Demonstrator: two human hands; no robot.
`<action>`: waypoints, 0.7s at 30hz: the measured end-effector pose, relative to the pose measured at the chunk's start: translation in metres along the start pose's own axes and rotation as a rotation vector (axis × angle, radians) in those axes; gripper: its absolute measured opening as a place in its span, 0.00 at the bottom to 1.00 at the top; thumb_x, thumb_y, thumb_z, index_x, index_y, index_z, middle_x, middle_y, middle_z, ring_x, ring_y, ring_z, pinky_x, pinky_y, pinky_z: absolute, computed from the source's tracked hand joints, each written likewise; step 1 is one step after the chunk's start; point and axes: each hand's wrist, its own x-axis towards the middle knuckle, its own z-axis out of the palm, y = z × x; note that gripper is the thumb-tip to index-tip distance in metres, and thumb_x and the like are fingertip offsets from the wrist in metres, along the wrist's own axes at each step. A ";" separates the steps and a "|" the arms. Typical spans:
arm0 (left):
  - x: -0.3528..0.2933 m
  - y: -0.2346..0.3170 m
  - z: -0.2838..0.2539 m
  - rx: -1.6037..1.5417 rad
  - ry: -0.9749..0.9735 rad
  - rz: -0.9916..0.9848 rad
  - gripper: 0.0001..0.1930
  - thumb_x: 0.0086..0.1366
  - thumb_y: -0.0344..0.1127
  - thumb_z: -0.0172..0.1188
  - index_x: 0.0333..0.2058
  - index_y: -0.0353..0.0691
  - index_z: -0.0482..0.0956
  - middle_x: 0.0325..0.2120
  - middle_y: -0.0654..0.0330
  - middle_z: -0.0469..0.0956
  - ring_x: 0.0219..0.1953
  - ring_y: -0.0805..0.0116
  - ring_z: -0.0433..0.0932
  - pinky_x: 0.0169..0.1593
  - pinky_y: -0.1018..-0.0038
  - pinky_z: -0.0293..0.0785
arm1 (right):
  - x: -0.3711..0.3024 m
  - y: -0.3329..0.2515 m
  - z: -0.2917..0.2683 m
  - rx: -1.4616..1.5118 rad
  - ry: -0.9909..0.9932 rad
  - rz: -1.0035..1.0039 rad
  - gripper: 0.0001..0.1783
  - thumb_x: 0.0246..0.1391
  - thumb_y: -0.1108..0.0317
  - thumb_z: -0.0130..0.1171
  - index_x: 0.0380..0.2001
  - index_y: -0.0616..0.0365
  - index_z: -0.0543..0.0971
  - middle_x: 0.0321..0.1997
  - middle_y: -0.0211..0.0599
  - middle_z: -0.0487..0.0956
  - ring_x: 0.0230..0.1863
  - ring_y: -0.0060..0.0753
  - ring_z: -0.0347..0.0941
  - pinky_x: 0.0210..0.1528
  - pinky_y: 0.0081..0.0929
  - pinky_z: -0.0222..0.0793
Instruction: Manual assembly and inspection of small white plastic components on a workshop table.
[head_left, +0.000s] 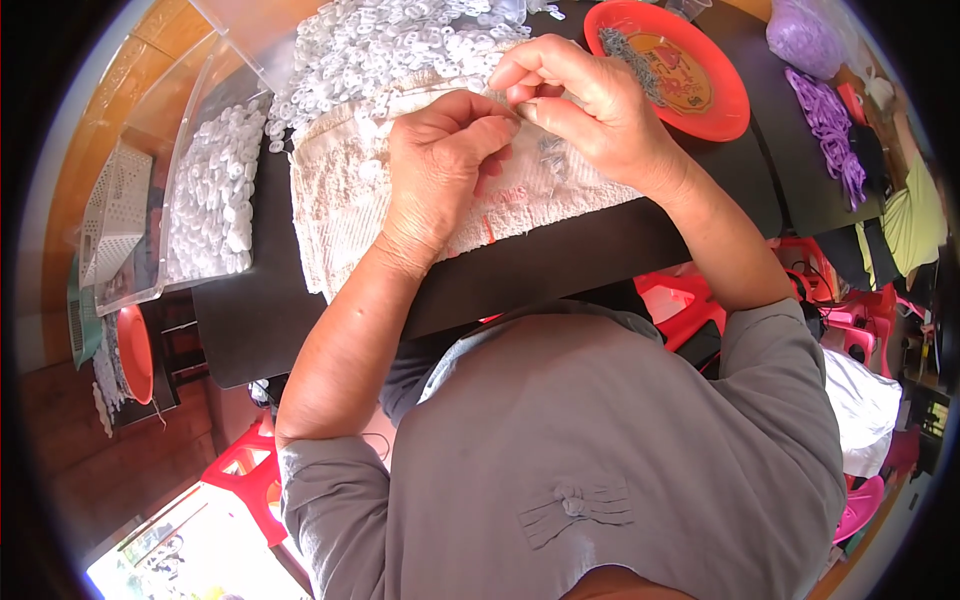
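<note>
Over a cream towel (340, 215) on the dark table, my two hands almost meet at the fingertips. My left hand (440, 170) is closed in a pinch between thumb and forefinger. Thumb and fingers are also pinched together on my right hand (605, 115). Whatever they hold is too small to make out. A few small grey metal bits (553, 155) lie on the towel beside my right hand. Just beyond the hands spreads a heap of small white plastic pieces (365, 50), with oval holes in many of them. An orange-red plate (725, 85) holds a pile of thin grey metal pieces (635, 65).
At the left stands a clear plastic box (160, 280), with more white pieces (215, 195) beside it. A purple bundle of cord (830, 130) and a bag of purple material (803, 40) lie at the far right. Red stools (250, 475) stand below table height.
</note>
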 end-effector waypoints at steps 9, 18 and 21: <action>0.000 0.004 -0.004 -0.280 -0.063 -0.147 0.07 0.58 0.29 0.58 0.31 0.31 0.78 0.19 0.58 0.75 0.17 0.74 0.70 0.18 0.80 0.63 | 0.000 0.000 -0.001 0.149 -0.004 0.081 0.12 0.54 0.83 0.52 0.42 0.63 0.73 0.40 0.28 0.75 0.41 0.17 0.70 0.47 0.18 0.69; -0.001 0.002 0.000 -0.217 -0.041 -0.050 0.07 0.61 0.30 0.58 0.33 0.30 0.78 0.21 0.57 0.76 0.18 0.73 0.71 0.18 0.80 0.64 | -0.001 0.001 0.000 0.111 0.041 0.084 0.13 0.54 0.83 0.52 0.44 0.62 0.72 0.40 0.29 0.74 0.41 0.18 0.71 0.47 0.19 0.69; -0.002 0.003 0.000 -0.260 -0.043 -0.101 0.08 0.61 0.30 0.58 0.34 0.30 0.78 0.21 0.57 0.76 0.18 0.73 0.71 0.18 0.80 0.64 | -0.002 0.006 0.000 0.142 0.057 0.077 0.14 0.54 0.84 0.52 0.44 0.62 0.72 0.39 0.30 0.74 0.41 0.18 0.71 0.47 0.20 0.69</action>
